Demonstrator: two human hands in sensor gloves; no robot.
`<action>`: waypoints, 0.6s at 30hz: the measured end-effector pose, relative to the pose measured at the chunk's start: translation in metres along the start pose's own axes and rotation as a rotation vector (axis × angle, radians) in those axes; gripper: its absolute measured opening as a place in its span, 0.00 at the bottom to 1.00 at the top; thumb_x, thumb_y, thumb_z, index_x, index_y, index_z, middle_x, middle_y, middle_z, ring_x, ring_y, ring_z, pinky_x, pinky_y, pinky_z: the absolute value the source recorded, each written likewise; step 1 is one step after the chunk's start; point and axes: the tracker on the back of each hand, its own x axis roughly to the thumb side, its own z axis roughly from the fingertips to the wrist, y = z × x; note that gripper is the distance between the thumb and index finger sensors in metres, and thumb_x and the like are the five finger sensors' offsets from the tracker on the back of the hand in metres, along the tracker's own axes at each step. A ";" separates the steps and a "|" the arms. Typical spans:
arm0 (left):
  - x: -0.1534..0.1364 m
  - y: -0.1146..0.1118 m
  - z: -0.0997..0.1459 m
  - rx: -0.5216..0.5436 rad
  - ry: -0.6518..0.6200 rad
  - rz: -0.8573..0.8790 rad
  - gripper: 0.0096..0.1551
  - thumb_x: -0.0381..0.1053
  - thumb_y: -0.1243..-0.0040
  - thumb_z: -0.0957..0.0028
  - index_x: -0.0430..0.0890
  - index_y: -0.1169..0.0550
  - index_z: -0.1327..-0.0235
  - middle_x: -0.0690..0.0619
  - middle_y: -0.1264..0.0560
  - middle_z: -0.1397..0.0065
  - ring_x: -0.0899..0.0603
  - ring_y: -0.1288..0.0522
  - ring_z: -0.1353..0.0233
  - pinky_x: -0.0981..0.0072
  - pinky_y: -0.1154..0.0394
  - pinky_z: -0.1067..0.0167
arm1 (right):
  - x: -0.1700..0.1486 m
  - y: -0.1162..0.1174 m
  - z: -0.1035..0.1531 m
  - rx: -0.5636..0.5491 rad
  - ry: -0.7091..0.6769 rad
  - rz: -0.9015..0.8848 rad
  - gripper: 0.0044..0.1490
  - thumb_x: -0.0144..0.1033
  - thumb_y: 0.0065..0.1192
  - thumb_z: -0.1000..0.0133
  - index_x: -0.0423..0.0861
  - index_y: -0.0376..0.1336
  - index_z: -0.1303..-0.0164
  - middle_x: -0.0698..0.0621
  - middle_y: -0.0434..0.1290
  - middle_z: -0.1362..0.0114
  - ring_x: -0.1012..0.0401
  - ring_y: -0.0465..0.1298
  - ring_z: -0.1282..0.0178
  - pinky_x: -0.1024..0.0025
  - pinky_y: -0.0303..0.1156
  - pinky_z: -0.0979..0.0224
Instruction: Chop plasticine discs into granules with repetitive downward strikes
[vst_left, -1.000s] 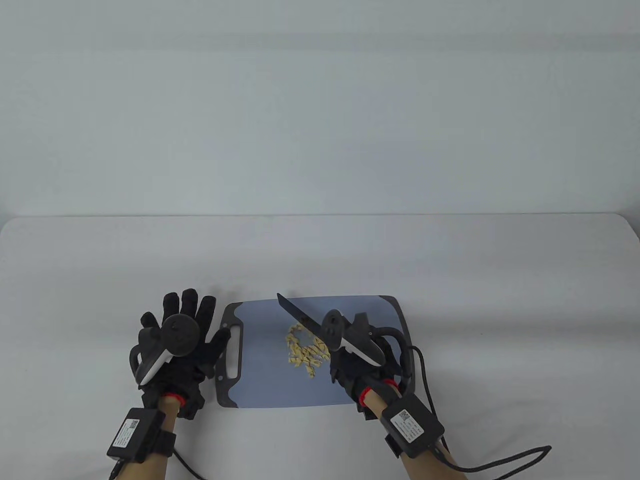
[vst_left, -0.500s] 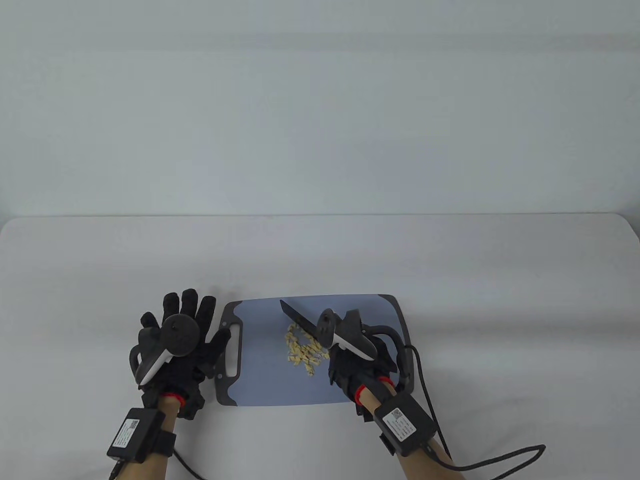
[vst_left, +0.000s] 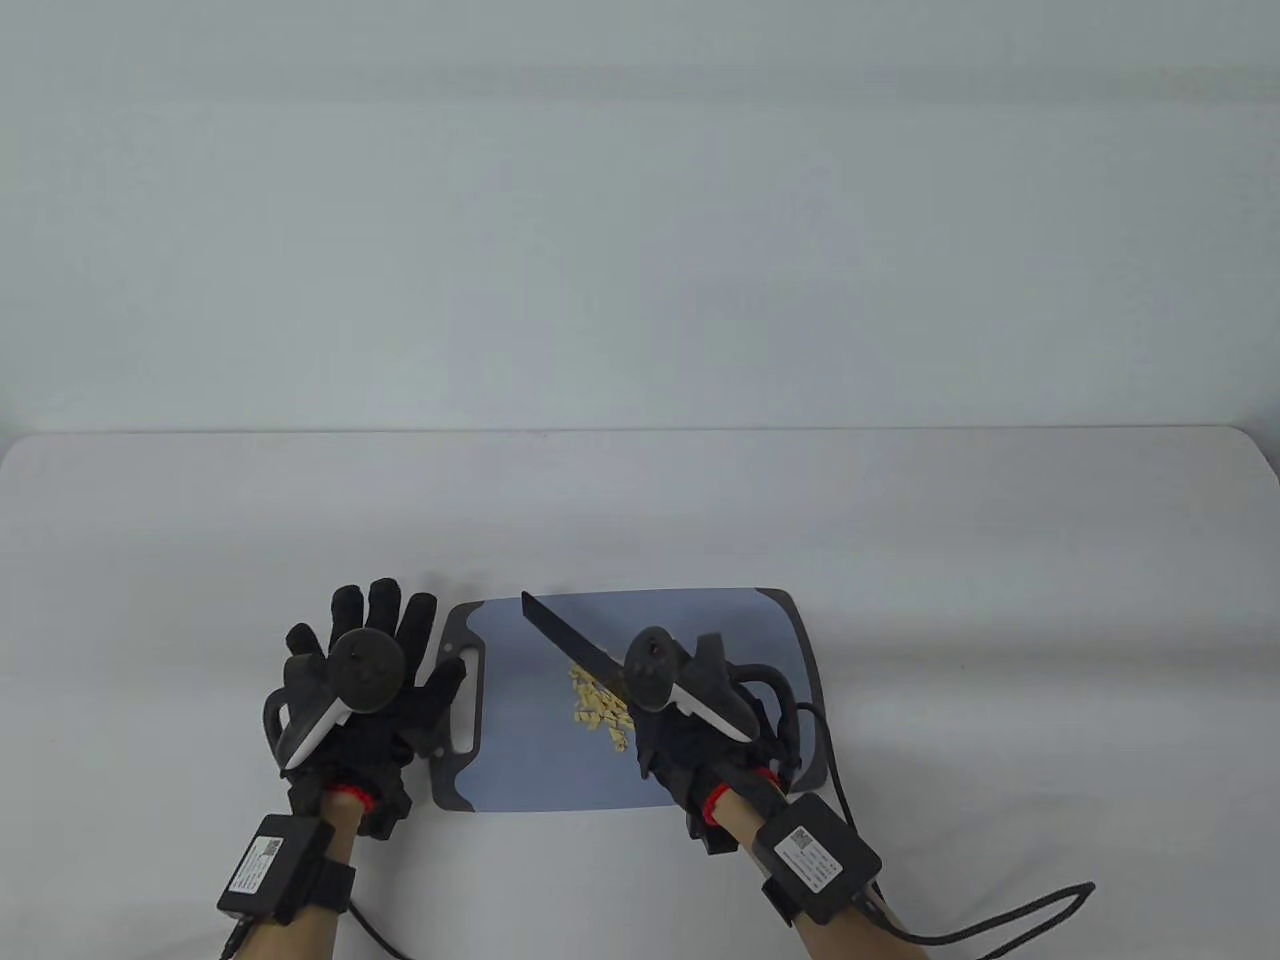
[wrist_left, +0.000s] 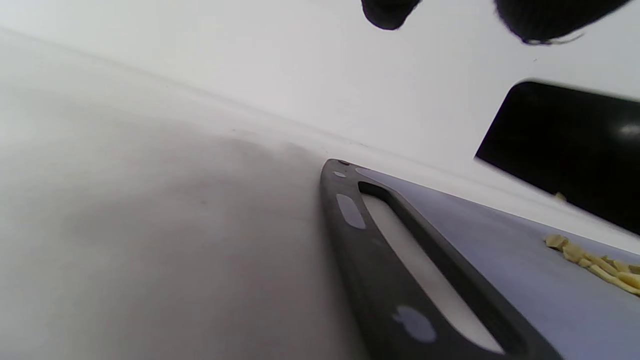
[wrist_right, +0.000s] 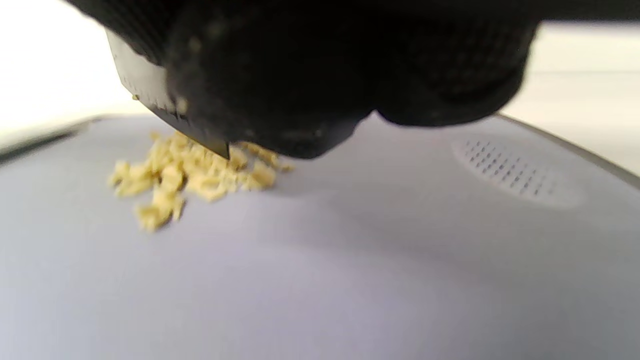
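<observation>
Left hand: the left hand (vst_left: 365, 690) lies palm down on the table (vst_left: 900, 520), fingers spread and pointing toward 12 o'clock; it holds nothing.
Left thumb: it reaches toward 2 o'clock and lies at the handle end of the cutting board (vst_left: 520, 770); I cannot tell whether it presses on it.
Left wrist view: two dark fingertips (wrist_left: 545, 20) hang in at the top edge, above the board's slotted handle (wrist_left: 400, 250).
Right hand: the right hand (vst_left: 700, 735) comes in from 5 o'clock over the board's right half, fingers curled tight round the handle of a knife (vst_left: 565, 640); the handle itself is hidden by the glove and the tracker.
Knife: the dark blade runs from the hand toward 10 o'clock, its tip over the board's far left part.
Blade height: in the right wrist view the heel of the blade (wrist_right: 150, 92) hangs just above the pile, under the closed fingers (wrist_right: 310, 75); contact cannot be judged.
Plasticine granules: the plasticine granules (vst_left: 597, 708), pale yellow, form a loose heap near the middle of the board, partly under the blade and just at 9 o'clock of the right hand.
Forearm: a black sensor box (vst_left: 815, 858) sits on the right wrist, with a cable trailing toward 4 o'clock.
</observation>
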 end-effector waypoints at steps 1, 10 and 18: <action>0.000 0.000 0.001 0.001 0.001 0.000 0.50 0.84 0.55 0.58 0.70 0.46 0.19 0.61 0.57 0.11 0.40 0.63 0.09 0.25 0.67 0.25 | 0.003 0.005 -0.002 0.014 0.005 0.040 0.27 0.54 0.58 0.47 0.56 0.70 0.40 0.61 0.83 0.56 0.68 0.85 0.73 0.62 0.84 0.61; -0.001 0.002 0.001 0.005 0.003 0.006 0.50 0.84 0.55 0.58 0.70 0.46 0.19 0.61 0.57 0.11 0.40 0.63 0.09 0.25 0.67 0.25 | 0.012 0.014 -0.008 -0.004 0.002 0.078 0.29 0.52 0.58 0.48 0.53 0.68 0.39 0.60 0.81 0.55 0.67 0.85 0.73 0.59 0.84 0.61; -0.001 0.001 0.001 0.000 0.006 0.003 0.50 0.83 0.55 0.58 0.70 0.45 0.19 0.61 0.57 0.11 0.40 0.63 0.09 0.25 0.67 0.25 | 0.010 0.015 -0.007 0.013 0.004 0.070 0.28 0.54 0.58 0.46 0.53 0.68 0.39 0.61 0.81 0.55 0.68 0.85 0.73 0.60 0.84 0.62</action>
